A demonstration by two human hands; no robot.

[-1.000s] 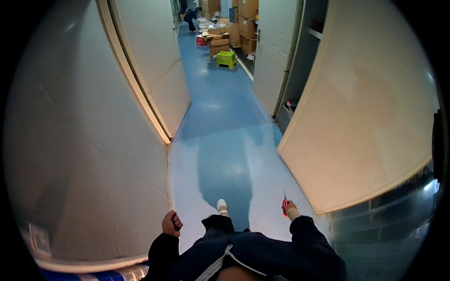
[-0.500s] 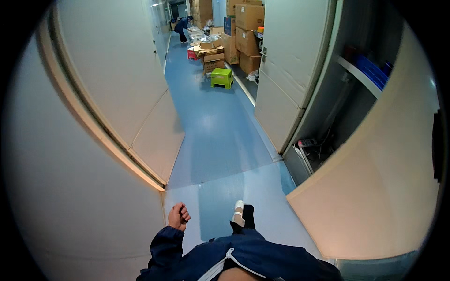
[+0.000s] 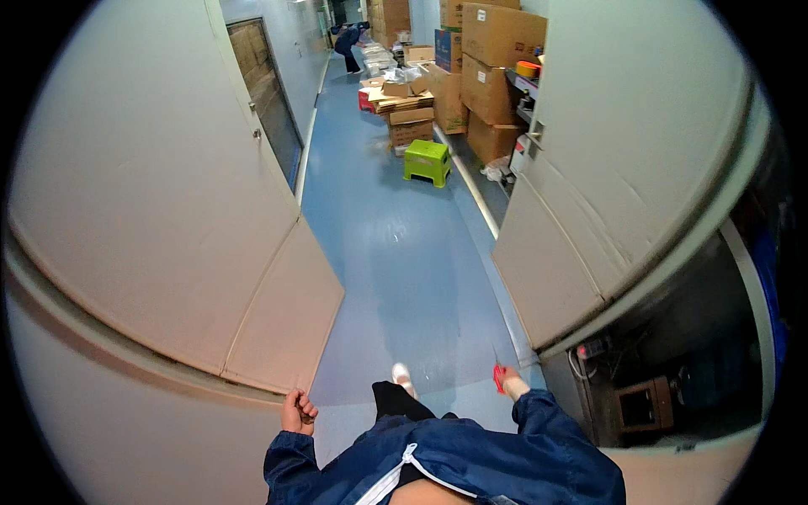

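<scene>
My left hand (image 3: 299, 411) hangs beside the lower edge of the left door leaf (image 3: 278, 295), its fingers curled in with nothing visible in them. On the right, my right hand (image 3: 512, 385) is closed around a pair of red-handled scissors (image 3: 499, 377). Their thin metal point reaches forward, near the foot of the right door leaf (image 3: 581, 210). Both dark blue sleeves come up from the lower edge. One white shoe (image 3: 402, 376) shows on the floor between my hands.
Ahead runs a blue corridor floor (image 3: 387, 244). A green step stool (image 3: 427, 160) stands before stacked cartons (image 3: 492, 88) and flattened cardboard (image 3: 400, 101). Farther back, a person (image 3: 348, 46) in dark clothes bends over. At right is a dark recess with a brown box-like object (image 3: 644, 404).
I have moved forward into the doorway, so the door leaves, stool and cartons look nearer. My right hand with the scissors has come into view. My left hand stays curled.
</scene>
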